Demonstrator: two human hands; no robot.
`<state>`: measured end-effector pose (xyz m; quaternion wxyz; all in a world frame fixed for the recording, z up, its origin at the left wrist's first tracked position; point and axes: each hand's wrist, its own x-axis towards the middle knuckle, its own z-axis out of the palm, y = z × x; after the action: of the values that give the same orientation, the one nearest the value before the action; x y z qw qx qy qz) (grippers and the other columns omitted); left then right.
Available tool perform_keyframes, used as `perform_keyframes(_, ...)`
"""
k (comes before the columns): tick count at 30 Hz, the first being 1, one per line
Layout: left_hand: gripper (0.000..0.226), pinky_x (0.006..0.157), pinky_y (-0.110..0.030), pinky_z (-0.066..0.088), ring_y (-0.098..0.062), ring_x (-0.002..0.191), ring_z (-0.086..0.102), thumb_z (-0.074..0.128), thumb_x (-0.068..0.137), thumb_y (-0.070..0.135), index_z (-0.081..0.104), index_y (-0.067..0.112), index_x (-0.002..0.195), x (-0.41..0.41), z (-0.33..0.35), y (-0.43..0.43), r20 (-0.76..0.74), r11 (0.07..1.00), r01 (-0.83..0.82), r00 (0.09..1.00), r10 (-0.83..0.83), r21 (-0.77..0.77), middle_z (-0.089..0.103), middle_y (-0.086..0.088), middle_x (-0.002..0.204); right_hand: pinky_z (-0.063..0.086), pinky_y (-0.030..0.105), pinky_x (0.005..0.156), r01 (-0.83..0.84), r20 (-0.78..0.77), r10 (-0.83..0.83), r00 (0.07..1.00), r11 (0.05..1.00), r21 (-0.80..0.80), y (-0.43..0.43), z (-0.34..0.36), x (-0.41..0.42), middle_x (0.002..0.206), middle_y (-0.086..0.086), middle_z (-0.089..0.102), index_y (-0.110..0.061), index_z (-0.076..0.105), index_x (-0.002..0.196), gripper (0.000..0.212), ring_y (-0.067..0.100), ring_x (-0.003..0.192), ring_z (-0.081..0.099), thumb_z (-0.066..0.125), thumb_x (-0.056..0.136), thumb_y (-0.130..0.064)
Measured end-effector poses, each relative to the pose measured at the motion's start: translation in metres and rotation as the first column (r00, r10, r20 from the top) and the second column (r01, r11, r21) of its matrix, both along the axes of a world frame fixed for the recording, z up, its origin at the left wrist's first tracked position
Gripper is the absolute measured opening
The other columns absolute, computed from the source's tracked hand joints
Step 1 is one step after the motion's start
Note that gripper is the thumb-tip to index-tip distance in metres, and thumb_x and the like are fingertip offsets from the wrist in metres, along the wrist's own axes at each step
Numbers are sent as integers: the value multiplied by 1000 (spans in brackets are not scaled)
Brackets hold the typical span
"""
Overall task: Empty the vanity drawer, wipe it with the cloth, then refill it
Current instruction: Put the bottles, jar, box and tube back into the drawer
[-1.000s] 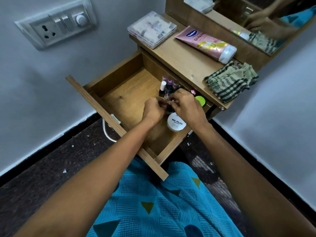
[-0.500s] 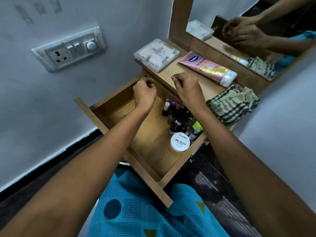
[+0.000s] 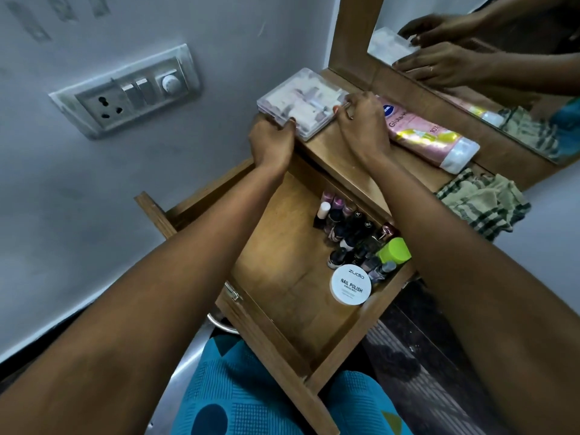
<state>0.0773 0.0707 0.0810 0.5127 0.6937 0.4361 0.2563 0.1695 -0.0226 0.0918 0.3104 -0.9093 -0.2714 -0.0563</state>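
Note:
The wooden vanity drawer (image 3: 282, 296) is pulled open below the vanity top. Along its right side stand several nail polish bottles (image 3: 348, 230), a white round nail polish remover tub (image 3: 351, 284) and a lime-green cap (image 3: 394, 250). On the vanity top lies a clear plastic box (image 3: 301, 102) of small items. My left hand (image 3: 273, 139) grips its near left corner and my right hand (image 3: 361, 120) grips its right edge. A pink lotion tube (image 3: 430, 136) lies beside the box, and a green checked cloth (image 3: 483, 202) sits crumpled at the right end.
A mirror (image 3: 470, 73) in a wooden frame stands behind the vanity top and reflects my hands. A switch and socket plate (image 3: 128, 89) is on the wall to the left. The drawer front reaches over my lap in blue fabric (image 3: 266, 403).
Both hands rose out of the drawer, away from the nail polish bottles, crossed to the vanity top and took hold of the clear plastic box.

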Motion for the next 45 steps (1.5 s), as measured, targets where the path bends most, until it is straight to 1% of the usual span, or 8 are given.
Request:
perform_keyframes(4, 39, 89, -33, 51, -25, 106, 59, 62, 86, 24, 48, 5, 117, 9, -4, 6, 65, 987, -15, 998, 26, -162, 58, -12, 119, 41, 35, 96, 24, -16, -24, 1000, 1000, -14, 7, -1, 13, 123, 18, 53, 0, 57, 117, 35, 29, 115, 49, 49, 93, -24)
perform_keyframes(14, 30, 90, -40, 53, -28, 99, 65, 66, 83, 14, 58, -2, 107, 12, -6, 11, 199, 918, -9, 975, 96, -397, 66, -16, 109, 50, 38, 89, 39, -180, -29, 983, 998, 52, 20, 7, 22, 107, 17, 63, 3, 62, 101, 26, 24, 99, 60, 56, 89, -20)
perform_keyframes(17, 9, 75, -30, 57, -21, 78, 66, 66, 83, 9, 57, 5, 83, 6, -3, 11, 220, 888, -4, 968, 118, -459, 66, -8, 91, 51, 37, 88, 30, -194, -19, 981, 998, 53, 20, 8, 17, 107, 15, 63, 3, 62, 100, 25, 21, 99, 61, 58, 89, -18)
perform_keyframes(20, 18, 53, -18, 54, -13, 64, 60, 64, 83, 1, 58, -1, 99, -6, 2, 11, 281, 813, 32, 946, 164, -581, 60, -6, 85, 51, 37, 86, 21, -186, -10, 983, 998, 55, 19, 10, 9, 96, 13, 63, 5, 63, 94, 23, 19, 90, 60, 59, 88, -18)
perform_keyframes(24, 30, 51, -17, 53, -13, 65, 59, 61, 83, -1, 54, -3, 112, -26, 3, 11, 260, 758, 22, 946, 195, -652, 60, -9, 90, 51, 34, 83, -8, -209, 18, 978, 999, 51, 18, 9, -9, 95, 13, 63, 3, 63, 93, 21, 20, 89, 60, 58, 88, -18)
perform_keyframes(31, 13, 43, -18, 52, -12, 58, 55, 56, 85, -5, 52, 6, 79, -72, 2, 3, 236, 698, 3, 942, 238, -716, 56, -6, 72, 44, 28, 72, 5, -234, 21, 972, 994, 112, 8, 2, -56, 79, 10, 56, 1, 64, 84, 20, 19, 75, 52, 64, 84, -18)
perform_keyframes(37, 17, 43, -15, 52, -9, 51, 58, 53, 86, -6, 51, 7, 76, -117, -1, -9, 249, 707, 31, 946, 208, -706, 55, -6, 72, 45, 23, 84, 118, -348, -17, 938, 955, 272, -10, -7, -108, 109, 14, 66, 0, 62, 109, 33, 24, 99, 62, 67, 81, -16)
perform_keyframes(45, 13, 44, -19, 54, -9, 45, 62, 54, 84, -9, 53, 3, 78, -155, -1, -23, 272, 685, 44, 935, 228, -728, 59, -8, 74, 49, 37, 95, 491, -788, 115, 605, 725, 483, -20, -16, -164, 116, 16, 61, 2, 54, 113, 36, 25, 105, 61, 65, 84, -15)
